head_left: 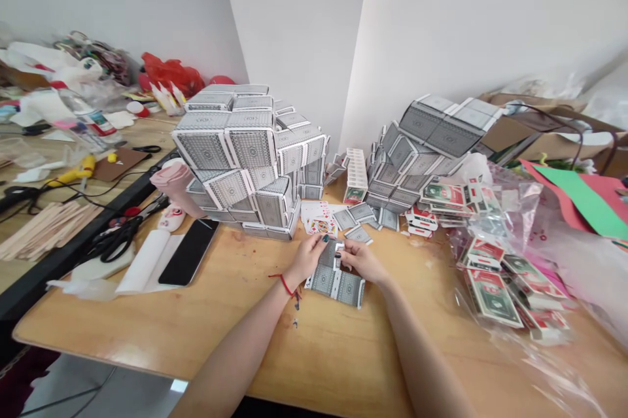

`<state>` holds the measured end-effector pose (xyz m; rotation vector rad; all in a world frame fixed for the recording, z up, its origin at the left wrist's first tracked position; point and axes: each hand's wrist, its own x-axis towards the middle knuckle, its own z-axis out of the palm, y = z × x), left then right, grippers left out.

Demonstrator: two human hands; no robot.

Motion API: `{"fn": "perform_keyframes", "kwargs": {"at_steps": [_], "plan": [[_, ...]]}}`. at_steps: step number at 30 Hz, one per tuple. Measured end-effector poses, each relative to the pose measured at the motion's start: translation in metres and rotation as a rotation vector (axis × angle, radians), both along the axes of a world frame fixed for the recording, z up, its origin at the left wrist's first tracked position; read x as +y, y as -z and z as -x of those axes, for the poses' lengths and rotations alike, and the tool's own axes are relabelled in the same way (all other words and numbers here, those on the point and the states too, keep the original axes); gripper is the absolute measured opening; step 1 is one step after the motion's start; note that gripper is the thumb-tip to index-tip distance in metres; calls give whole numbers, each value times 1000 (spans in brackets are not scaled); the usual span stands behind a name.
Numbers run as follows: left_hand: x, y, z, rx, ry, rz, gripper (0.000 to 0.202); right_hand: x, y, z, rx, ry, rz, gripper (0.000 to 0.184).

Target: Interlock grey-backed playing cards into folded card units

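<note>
My left hand (308,256) and my right hand (359,260) meet at the middle of the wooden table (318,346). Both pinch a folded playing-card piece (335,275) with a grey patterned back, which lies flat under them. A red string bracelet circles my left wrist. Just beyond my hands lie loose face-up cards (318,218) and a few small folded card pieces (360,216). Fingers of both hands are closed on the card piece's upper edge.
A big stack of folded card blocks (250,156) stands at the back left, another (422,143) at the back right. Card boxes in plastic (495,280) lie right. A black phone (189,252), scissors (118,238) and a pink cup (175,186) sit left.
</note>
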<state>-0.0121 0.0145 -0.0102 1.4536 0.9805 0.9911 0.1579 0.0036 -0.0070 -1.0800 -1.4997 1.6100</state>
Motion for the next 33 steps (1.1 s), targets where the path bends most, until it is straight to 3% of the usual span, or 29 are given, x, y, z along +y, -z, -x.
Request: {"fn": "perform_keyframes", "kwargs": {"at_steps": [3, 4, 7, 11, 18, 33], "plan": [[-4, -10, 2, -21, 110, -2, 36, 0, 1, 2, -37, 6, -10, 34], [-6, -13, 3, 12, 136, -20, 46, 0, 2, 3, -40, 18, -18, 33], [-7, -16, 1, 138, 93, -65, 63, 1, 2, 7, -49, 59, -73, 32], [-5, -13, -2, 223, 35, -74, 58, 2, -1, 13, -84, 85, -141, 29], [-1, -13, 1, 226, 61, -96, 51, 3, 3, 15, -91, 98, -114, 32], [0, -13, 0, 155, 101, -71, 35, 0, 7, 15, -44, 151, 153, 36]]}}
